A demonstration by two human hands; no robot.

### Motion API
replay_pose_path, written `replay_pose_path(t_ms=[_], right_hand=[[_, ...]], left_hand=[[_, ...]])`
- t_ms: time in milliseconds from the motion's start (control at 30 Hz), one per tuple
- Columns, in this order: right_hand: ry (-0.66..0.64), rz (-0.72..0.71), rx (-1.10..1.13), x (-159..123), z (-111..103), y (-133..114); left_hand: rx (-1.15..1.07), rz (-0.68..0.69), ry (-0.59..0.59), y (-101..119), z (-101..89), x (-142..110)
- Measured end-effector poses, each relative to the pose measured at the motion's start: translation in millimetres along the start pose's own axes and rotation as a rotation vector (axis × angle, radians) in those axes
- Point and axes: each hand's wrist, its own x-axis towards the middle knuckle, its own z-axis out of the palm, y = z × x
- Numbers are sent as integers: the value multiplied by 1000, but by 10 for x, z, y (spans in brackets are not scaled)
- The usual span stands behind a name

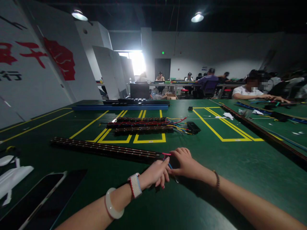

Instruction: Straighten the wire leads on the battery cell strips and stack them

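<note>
A long dark strip (pixel 103 147) with rows of small studs lies across the green table (pixel 216 166), running from the left to my hands. At its right end red and blue wires (pixel 168 158) stick out. My left hand (pixel 155 174) has its fingers curled together around the wires just below the strip's end. My right hand (pixel 185 161) is closed over the same end, fingers bent down on a small dark part. A watch and a pale bangle sit on my left wrist, a bead bracelet on my right.
More dark strips with coloured wires (pixel 141 125) and a black box (pixel 193 127) lie inside yellow floor-tape marks further back. A phone (pixel 35 201) and white pieces (pixel 11 179) lie at the near left. Other people work at tables on the right and at the back.
</note>
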Motion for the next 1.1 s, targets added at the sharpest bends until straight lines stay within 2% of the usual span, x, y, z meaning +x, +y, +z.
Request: replay_pose_path(t_ms=[200,333,467,667,800,933,1100], right_hand=[[82,-3,-33,56,-17,-5],[179,-139,-169,57,16,-13],[290,-312,-343,50,23,-30],[280,-453,-522,5,50,-105],[219,-463,-542,-29,76,-167],[148,-447,-505,-53,65,-212],[121,-277,-238,-89,8,-295]], left_hand=[[-116,38,-19,49,30,-44],[-220,78,-6,15,79,-24],[-373,52,55,-15,134,9],[-451,73,66,-29,166,44],[-369,85,95,-111,175,96],[-429,102,125,-159,182,141],[-465,151,116,-175,163,165]])
